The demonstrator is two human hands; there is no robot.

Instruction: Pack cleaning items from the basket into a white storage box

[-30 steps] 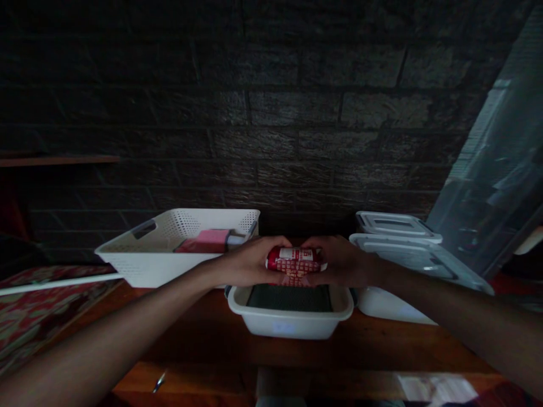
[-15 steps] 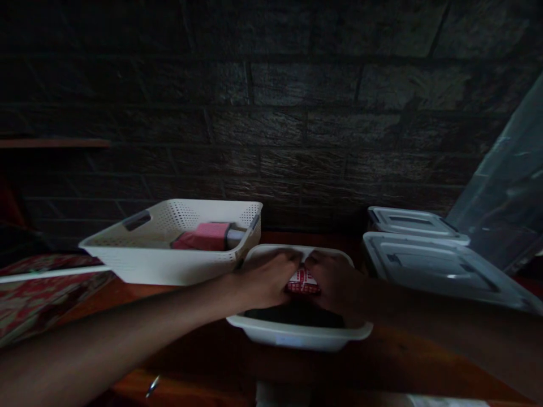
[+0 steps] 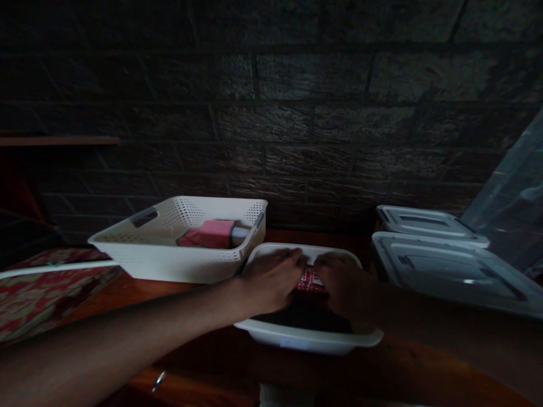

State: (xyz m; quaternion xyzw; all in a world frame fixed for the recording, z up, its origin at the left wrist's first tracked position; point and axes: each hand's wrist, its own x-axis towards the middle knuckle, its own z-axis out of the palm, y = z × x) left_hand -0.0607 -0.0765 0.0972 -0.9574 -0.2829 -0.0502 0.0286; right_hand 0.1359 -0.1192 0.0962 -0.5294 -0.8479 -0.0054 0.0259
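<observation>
A white plastic basin (image 3: 305,341) stands on the wooden table in front of me, its inside dark. Over it, my left hand (image 3: 280,280) and my right hand (image 3: 343,282) are close together, with fingers curled. Between them shows a small red-and-white printed item (image 3: 311,281), gripped from both sides. Dim light and my fingers hide most of it, so I cannot tell whether it is a packet or folded cloth.
Left of the basin is a white perforated basket (image 3: 169,264) holding a pink cloth-like bundle (image 3: 212,233). Two lidded boxes (image 3: 449,265) stand at right. A small shiny object (image 3: 158,381) lies near the table's front edge (image 3: 182,387). Behind rises a dark block wall (image 3: 280,124).
The whole view has shifted slightly, so everything appears a little further right. Both hands keep their grip on the red-and-white item over the basin.
</observation>
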